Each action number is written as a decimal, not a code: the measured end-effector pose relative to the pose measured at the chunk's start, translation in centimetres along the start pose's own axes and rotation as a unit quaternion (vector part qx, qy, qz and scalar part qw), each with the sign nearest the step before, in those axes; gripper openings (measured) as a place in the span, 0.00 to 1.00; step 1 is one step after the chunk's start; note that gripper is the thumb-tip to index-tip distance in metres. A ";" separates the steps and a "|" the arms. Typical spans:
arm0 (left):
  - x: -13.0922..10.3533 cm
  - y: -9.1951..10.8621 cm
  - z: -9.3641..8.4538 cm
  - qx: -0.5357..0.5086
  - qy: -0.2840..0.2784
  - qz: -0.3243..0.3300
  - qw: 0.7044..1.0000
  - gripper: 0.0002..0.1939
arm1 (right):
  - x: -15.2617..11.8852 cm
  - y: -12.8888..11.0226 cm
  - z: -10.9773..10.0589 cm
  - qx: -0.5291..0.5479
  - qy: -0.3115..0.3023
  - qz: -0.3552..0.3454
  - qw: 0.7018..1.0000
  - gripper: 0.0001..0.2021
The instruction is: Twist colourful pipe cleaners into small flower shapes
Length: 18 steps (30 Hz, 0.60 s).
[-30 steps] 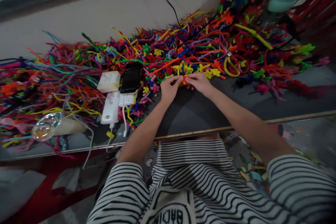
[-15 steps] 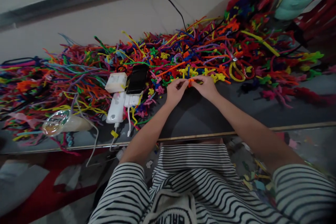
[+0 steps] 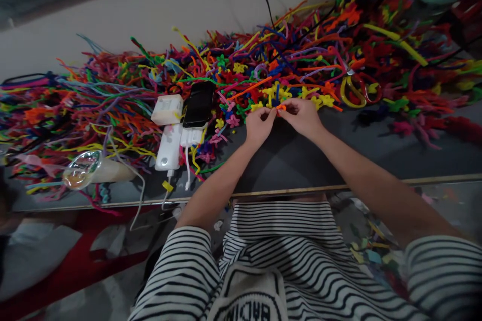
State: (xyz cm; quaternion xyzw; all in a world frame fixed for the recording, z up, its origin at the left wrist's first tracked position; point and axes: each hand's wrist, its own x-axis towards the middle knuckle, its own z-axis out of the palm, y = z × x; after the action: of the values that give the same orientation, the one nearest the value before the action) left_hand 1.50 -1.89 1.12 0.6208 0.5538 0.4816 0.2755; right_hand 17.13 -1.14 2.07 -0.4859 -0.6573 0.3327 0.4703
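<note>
Presently, the orange fuzzy piece (image 3: pixel 280 108) sits between the hands, on the near side of the yellow flowers (image 3: pixel 269 93) along the surface (image 3: pixel 286 165). Left hand (image 3: pixel 259 127) and right hand (image 3: pixel 304 118) flank it about equally near, each grip pinched closed on its own side of the piece; its long axis cannot be determined.

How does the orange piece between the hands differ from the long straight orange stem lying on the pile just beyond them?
The orange piece is held between the left hand and right hand, while the long orange stem lies on the pile. The hands partly hide the orange piece, so only a short bit shows; the long orange stem runs straight in plain sight. Both are orange.
</note>
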 end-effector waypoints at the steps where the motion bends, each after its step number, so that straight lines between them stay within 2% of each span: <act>1: 0.0 -0.2 0.1 0.000 0.004 -0.003 1.000 0.15 | -0.1 -0.3 0.0 -0.018 0.001 -0.010 1.000 0.11; 6: 0.2 -0.8 0.3 -0.041 -0.012 0.017 0.999 0.14 | -0.2 -0.6 -0.2 -0.039 0.016 -0.028 0.999 0.08; 10: 0.6 -1.0 0.1 -0.081 -0.041 0.072 0.993 0.06 | 0.4 0.2 -0.3 0.032 0.018 0.028 0.999 0.12; 14: 1.1 -1.4 -0.5 -0.067 -0.045 0.110 0.991 0.04 | 0.8 0.3 -0.5 0.108 -0.037 0.123 0.986 0.17; 18: 1.7 -2.0 -1.0 -0.085 -0.057 0.146 0.984 0.06 | 0.9 -0.5 -0.8 0.150 -0.102 0.146 0.973 0.17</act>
State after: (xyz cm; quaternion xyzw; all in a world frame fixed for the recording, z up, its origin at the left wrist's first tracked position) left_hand -0.39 -0.01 0.31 0.6956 0.3976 0.5258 0.2855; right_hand 17.62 -0.48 3.06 -0.4640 -0.5667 0.5400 0.4146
